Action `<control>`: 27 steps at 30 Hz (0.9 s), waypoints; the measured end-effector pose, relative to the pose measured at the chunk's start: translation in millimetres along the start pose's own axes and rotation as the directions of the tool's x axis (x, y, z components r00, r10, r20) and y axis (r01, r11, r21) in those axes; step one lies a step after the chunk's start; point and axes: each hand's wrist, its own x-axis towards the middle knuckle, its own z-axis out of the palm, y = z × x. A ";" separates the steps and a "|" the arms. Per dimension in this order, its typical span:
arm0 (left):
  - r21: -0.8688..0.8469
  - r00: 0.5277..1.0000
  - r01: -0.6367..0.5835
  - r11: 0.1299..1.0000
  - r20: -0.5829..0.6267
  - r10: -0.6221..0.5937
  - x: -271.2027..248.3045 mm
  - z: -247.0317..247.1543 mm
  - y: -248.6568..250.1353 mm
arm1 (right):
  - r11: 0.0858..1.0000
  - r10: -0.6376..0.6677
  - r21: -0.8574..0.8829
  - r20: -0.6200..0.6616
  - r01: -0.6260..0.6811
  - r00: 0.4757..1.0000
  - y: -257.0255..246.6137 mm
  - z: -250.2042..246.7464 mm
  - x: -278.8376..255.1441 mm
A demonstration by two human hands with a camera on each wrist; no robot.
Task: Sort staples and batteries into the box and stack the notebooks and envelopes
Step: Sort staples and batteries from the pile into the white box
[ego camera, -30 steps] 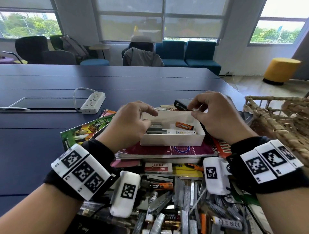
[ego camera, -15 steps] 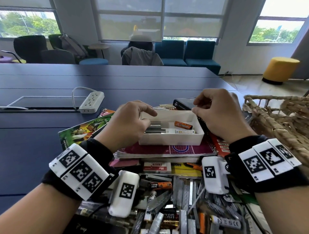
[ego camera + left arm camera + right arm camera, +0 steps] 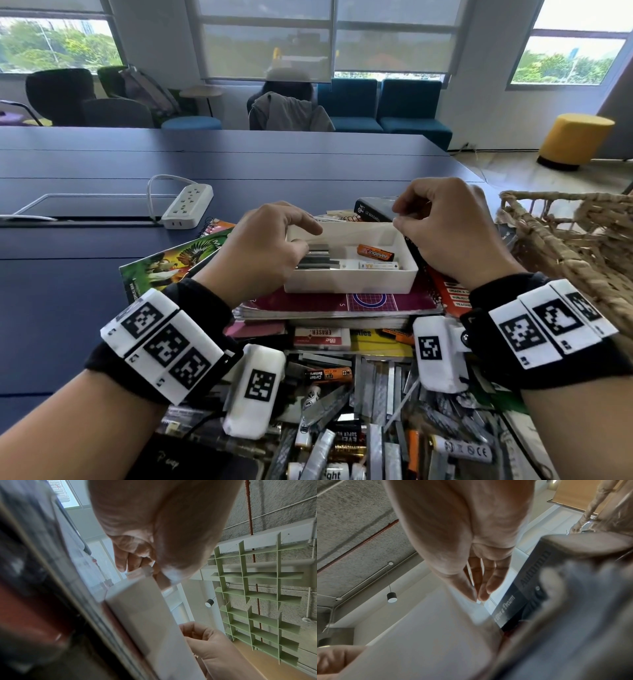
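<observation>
A white box [image 3: 349,282] stands on a maroon notebook [image 3: 335,303] that tops a stack. Inside lie grey staple strips [image 3: 320,259], an orange battery [image 3: 375,252] and a white battery [image 3: 378,265]. My left hand [image 3: 305,236] curls over the box's left end, fingers inside by the strips; the left wrist view shows the left hand [image 3: 137,566] hooked on the box [image 3: 145,615] at a corner. My right hand [image 3: 395,215] pinches at the far right corner of the rim; the right wrist view shows the right hand [image 3: 476,596] with thumb and fingertips meeting at the box [image 3: 423,635] edge.
Loose staple strips and batteries [image 3: 363,407] are heaped near me, with an eraser pack [image 3: 322,337]. A green notebook [image 3: 164,267] lies left, a red one [image 3: 448,291] right, a black book [image 3: 373,209] behind. A wicker basket [image 3: 565,233] stands right, a power strip [image 3: 186,205] back left.
My right hand's fingers have drawn slightly up and back at the box's far right corner. The left hand and the box have stayed where they were.
</observation>
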 end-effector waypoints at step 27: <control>-0.088 0.859 0.061 0.994 0.512 -0.007 -58.1 -9.5 51.0 | 0.988 -0.083 -0.044 0.668 0.151 0.739 -51.1 -57.9 -25.4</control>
